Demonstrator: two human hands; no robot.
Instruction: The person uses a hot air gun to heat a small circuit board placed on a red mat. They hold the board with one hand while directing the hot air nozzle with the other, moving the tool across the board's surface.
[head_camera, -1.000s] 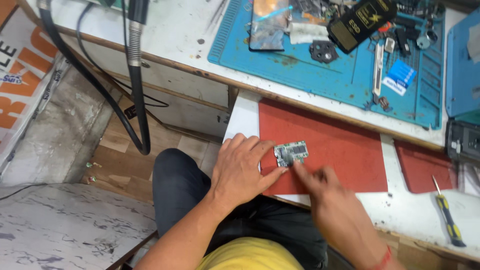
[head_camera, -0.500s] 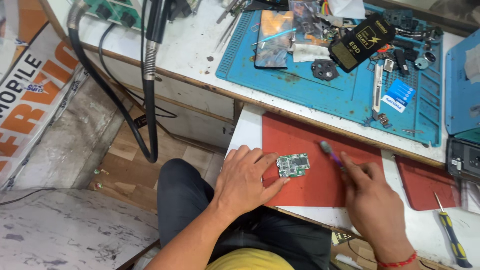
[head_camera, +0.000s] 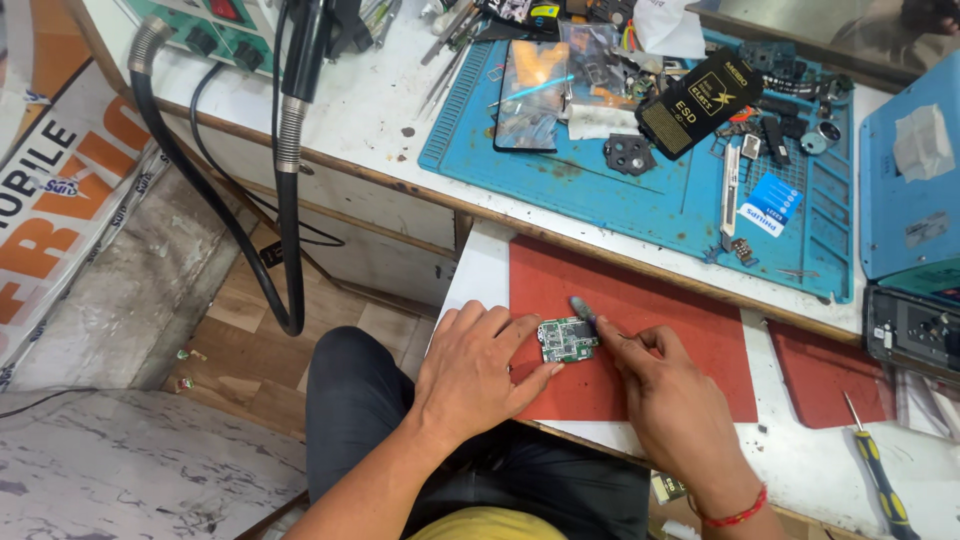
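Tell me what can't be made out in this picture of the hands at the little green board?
Head view, the only one:
- The small parts on the circuit board are too tiny to tell apart.
- The tool in the right hand: the fingers cover its handle, and only its grey end shows.
- The left hand covers the board's left edge, so its grip there is unclear.
- The dark device on the right is cut by the frame edge.

the red mat (head_camera: 650, 340) looks matt and rubbery, lightly scuffed. the circuit board (head_camera: 567, 339) on it is green, studded with dull metal parts. the blue work mat (head_camera: 640, 190) is matt, soiled, with moulded ridges. the hose (head_camera: 288, 150) has a ribbed metal sleeve over black rubber. the phone (head_camera: 531, 95) face is glossy glass. the screwdriver (head_camera: 880, 480) handle is smooth plastic, its shaft bare metal.
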